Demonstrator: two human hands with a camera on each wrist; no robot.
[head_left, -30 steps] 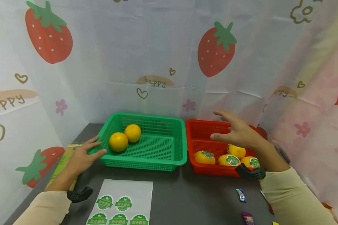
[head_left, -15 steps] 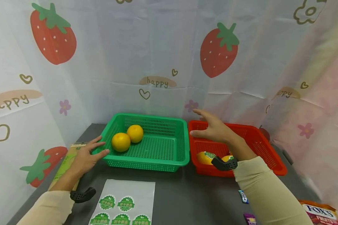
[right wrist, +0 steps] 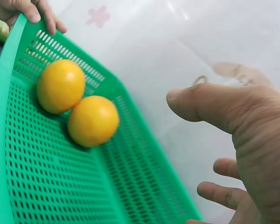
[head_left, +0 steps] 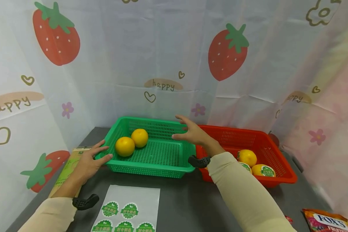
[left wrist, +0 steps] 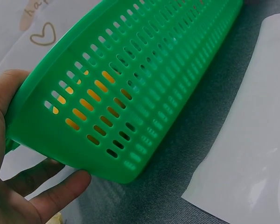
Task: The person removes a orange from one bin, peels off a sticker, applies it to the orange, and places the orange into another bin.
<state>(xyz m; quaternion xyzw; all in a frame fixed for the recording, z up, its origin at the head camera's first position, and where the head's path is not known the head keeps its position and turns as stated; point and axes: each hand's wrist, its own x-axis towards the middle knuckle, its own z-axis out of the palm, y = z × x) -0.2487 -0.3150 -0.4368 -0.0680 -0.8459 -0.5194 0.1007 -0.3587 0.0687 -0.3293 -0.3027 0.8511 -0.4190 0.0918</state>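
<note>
The green basket (head_left: 150, 170) holds two oranges (head_left: 125, 146) at its left end. My left hand (head_left: 88, 162) lies against the basket's left end, fingers spread and touching the side by the rim. In the left wrist view its fingers (left wrist: 60, 193) are fairly straight along the outer wall. My right hand (head_left: 192, 132) hovers over the basket's right end with thumb and fingers apart, holding nothing. To the right stands a red basket (head_left: 281, 161), where several oranges (head_left: 247, 157) lie, some bearing green-and-white stickers; my right forearm partly covers them.
A sheet of green stickers (head_left: 127, 207) lies in front of the green basket. A green-yellow package (head_left: 69, 167) sits beneath my left forearm. A FOX'S candy bag (head_left: 326, 220) is at front right. A printed curtain (head_left: 168, 58) hangs behind.
My right hand has moved left from above the red basket to above the green one. The left hand stays at the green basket's left end, and the head view has shifted slightly.
</note>
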